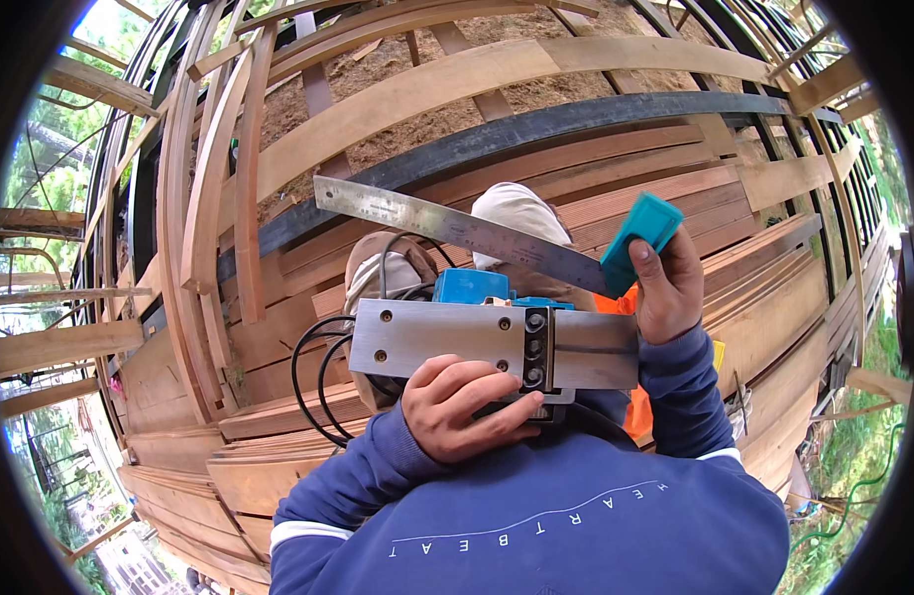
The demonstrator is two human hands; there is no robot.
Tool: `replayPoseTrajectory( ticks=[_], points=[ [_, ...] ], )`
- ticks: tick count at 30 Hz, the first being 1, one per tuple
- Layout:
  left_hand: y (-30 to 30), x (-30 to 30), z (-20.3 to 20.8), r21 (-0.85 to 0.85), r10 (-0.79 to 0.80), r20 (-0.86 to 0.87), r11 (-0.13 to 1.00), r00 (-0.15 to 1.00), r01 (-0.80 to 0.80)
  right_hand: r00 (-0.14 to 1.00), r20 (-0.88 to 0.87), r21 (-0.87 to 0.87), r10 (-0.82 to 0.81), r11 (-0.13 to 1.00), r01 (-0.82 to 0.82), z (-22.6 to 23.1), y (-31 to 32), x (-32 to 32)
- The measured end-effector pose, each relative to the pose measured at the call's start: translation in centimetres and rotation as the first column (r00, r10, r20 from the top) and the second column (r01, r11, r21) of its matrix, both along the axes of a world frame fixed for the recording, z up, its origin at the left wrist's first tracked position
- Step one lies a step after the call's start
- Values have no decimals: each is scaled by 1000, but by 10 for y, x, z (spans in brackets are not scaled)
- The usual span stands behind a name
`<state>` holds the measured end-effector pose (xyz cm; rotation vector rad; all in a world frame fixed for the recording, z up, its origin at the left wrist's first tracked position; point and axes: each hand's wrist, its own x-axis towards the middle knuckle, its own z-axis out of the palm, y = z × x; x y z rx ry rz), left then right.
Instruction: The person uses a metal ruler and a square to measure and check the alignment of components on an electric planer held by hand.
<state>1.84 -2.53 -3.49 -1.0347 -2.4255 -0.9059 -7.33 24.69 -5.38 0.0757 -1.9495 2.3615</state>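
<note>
Under the curled left hand point(464, 409) fingers, an upturned electric planer point(492, 342); right hand point(667, 283) fingers grip a try square point(477, 233)

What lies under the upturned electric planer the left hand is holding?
Under the planer: the left hand, black cable loops, blue body and wooden planks. Its handle side is hidden by the metal sole.

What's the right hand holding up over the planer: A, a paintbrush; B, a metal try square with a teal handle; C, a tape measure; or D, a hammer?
B: the right hand grips the teal handle of a try square, its long metal blade reaching left above the upturned electric planer that the left hand steadies.
</note>
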Motion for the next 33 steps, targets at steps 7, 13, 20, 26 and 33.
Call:
replayPoseTrajectory(
  ticks=[7,13,20,26,33],
  points=[
    [0,-14,1,13,-17,-26,1000,1000,17,968,8,18,252,967,-252,30,-23,-18],
    [-5,-26,7,68,-1,9,998,1000,0,932,132,57,339,936,-348,37,-38,-36],
    [-5,-30,6,109,29,52,993,998,-35,879,181,63,441,887,-458,32,-46,-53],
    [-6,-30,5,129,22,78,991,997,-32,870,215,50,443,885,-463,28,-49,-57],
    [-6,-30,1,138,24,81,990,996,-35,866,247,56,435,886,-461,25,-52,-59]
  ],
)
